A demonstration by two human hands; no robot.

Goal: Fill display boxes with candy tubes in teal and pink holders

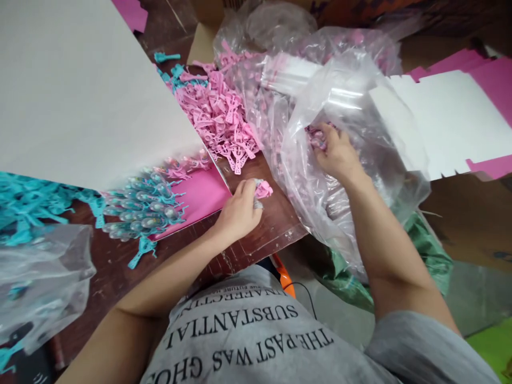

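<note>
Teal plastic parts [30, 205] lie piled at far left. Next, rows of clear capsules with teal ends [142, 208] adjoin a pink card [208, 194]. Pink plastic parts [224, 114] form a heap beyond the left hand [240, 210], which pinches a small pink piece [264, 189] above the brown table [276, 224]. The right hand [339, 152] reaches into a clear bag [295, 141], fingers curled at small patterned pieces [317, 138]; its grip cannot be determined. A white sheet [448, 117] lies at right.

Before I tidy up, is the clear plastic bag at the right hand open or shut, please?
Open: the clear plastic bag has its mouth spread, and the right hand reaches inside.
</note>
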